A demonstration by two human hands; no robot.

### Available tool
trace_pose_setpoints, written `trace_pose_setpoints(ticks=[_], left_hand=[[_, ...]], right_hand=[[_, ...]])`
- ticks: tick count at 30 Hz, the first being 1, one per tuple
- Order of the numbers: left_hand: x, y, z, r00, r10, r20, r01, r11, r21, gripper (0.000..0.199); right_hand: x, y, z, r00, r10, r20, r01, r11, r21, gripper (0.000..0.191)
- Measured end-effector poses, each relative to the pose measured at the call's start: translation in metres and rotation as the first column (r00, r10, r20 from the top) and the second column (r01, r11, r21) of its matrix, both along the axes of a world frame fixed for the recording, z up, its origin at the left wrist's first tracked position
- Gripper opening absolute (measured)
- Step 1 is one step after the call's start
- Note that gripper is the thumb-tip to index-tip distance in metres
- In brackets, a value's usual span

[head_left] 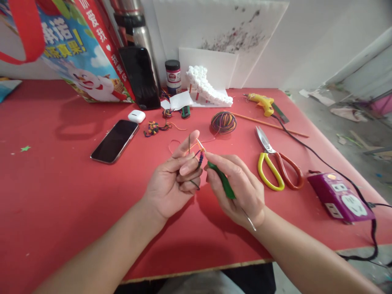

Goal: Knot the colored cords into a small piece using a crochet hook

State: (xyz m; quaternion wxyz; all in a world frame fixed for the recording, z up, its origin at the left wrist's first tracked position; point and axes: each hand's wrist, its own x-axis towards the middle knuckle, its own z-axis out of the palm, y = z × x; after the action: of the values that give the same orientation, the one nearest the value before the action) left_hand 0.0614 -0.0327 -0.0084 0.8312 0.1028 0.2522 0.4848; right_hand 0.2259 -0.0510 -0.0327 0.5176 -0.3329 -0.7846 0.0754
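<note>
My left hand (177, 175) is closed on a small multicoloured crochet piece (201, 158), with its index finger raised and yarn looped around the fingers. My right hand (237, 188) grips a crochet hook (225, 182) by its green handle. The hook's metal tip meets the top of the crochet piece near my left fingertips, and its other thin metal end sticks out by my right wrist. Beyond my hands lies a ball of variegated yarn (223, 122), with a pinkish strand trailing from it toward my left hand.
Scissors (269, 159), a glue gun (260, 103), a thin wooden stick (269, 125) and a purple power box (339, 198) with black cables lie right. Left are a phone (114, 141), an earphone case (136, 116) and a colourful bag (88, 61). A white model (208, 90) stands behind.
</note>
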Motion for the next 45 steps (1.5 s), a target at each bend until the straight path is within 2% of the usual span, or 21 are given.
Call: trace_pose_setpoints(ticks=[6, 9, 13, 18, 25, 30, 35, 37, 41, 45], left_hand=[[-0.004, 0.001, 0.000, 0.994, -0.009, -0.109, 0.015, 0.998, 0.057, 0.053], [-0.003, 0.000, -0.001, 0.988, 0.009, -0.156, 0.004, 0.996, 0.084, 0.051], [0.002, -0.002, -0.002, 0.995, 0.019, -0.100, -0.014, 0.999, 0.042, 0.052], [0.004, -0.003, 0.000, 1.000, 0.029, -0.012, -0.029, 1.000, 0.003, 0.059], [-0.002, 0.000, -0.001, 1.000, 0.003, -0.031, -0.003, 1.000, -0.014, 0.056], [-0.003, 0.000, 0.000, 0.998, -0.001, -0.066, 0.001, 1.000, -0.005, 0.057], [-0.001, -0.003, -0.002, 0.990, -0.001, -0.142, 0.009, 0.998, 0.059, 0.052], [0.001, -0.004, -0.003, 0.985, 0.012, -0.175, 0.002, 0.997, 0.075, 0.049], [0.007, -0.007, -0.002, 0.985, 0.036, -0.166, -0.036, 0.999, 0.004, 0.052], [0.010, -0.008, 0.002, 0.991, 0.063, -0.114, -0.072, 0.994, -0.077, 0.057]], right_hand=[[0.004, 0.004, 0.003, 0.997, 0.074, -0.003, -0.074, 0.997, 0.008, 0.039], [0.003, 0.006, 0.001, 1.000, 0.025, 0.016, -0.025, 1.000, -0.005, 0.032], [-0.001, 0.005, -0.003, 0.996, -0.086, 0.032, 0.084, 0.996, 0.032, 0.034], [-0.001, 0.002, -0.003, 0.996, -0.070, 0.053, 0.065, 0.993, 0.095, 0.044], [0.005, 0.005, 0.001, 0.999, 0.027, 0.035, -0.028, 0.999, 0.037, 0.041], [0.006, 0.006, -0.002, 0.999, 0.032, -0.018, -0.033, 0.999, -0.025, 0.034], [0.006, 0.007, -0.005, 0.997, 0.068, -0.022, -0.070, 0.996, -0.058, 0.033], [0.005, 0.006, -0.006, 0.999, 0.048, -0.017, -0.049, 0.996, -0.073, 0.033], [-0.001, 0.002, -0.007, 0.998, -0.047, 0.035, 0.048, 0.999, -0.024, 0.027], [-0.003, 0.002, -0.008, 0.995, -0.039, 0.088, 0.037, 0.999, 0.020, 0.025]])
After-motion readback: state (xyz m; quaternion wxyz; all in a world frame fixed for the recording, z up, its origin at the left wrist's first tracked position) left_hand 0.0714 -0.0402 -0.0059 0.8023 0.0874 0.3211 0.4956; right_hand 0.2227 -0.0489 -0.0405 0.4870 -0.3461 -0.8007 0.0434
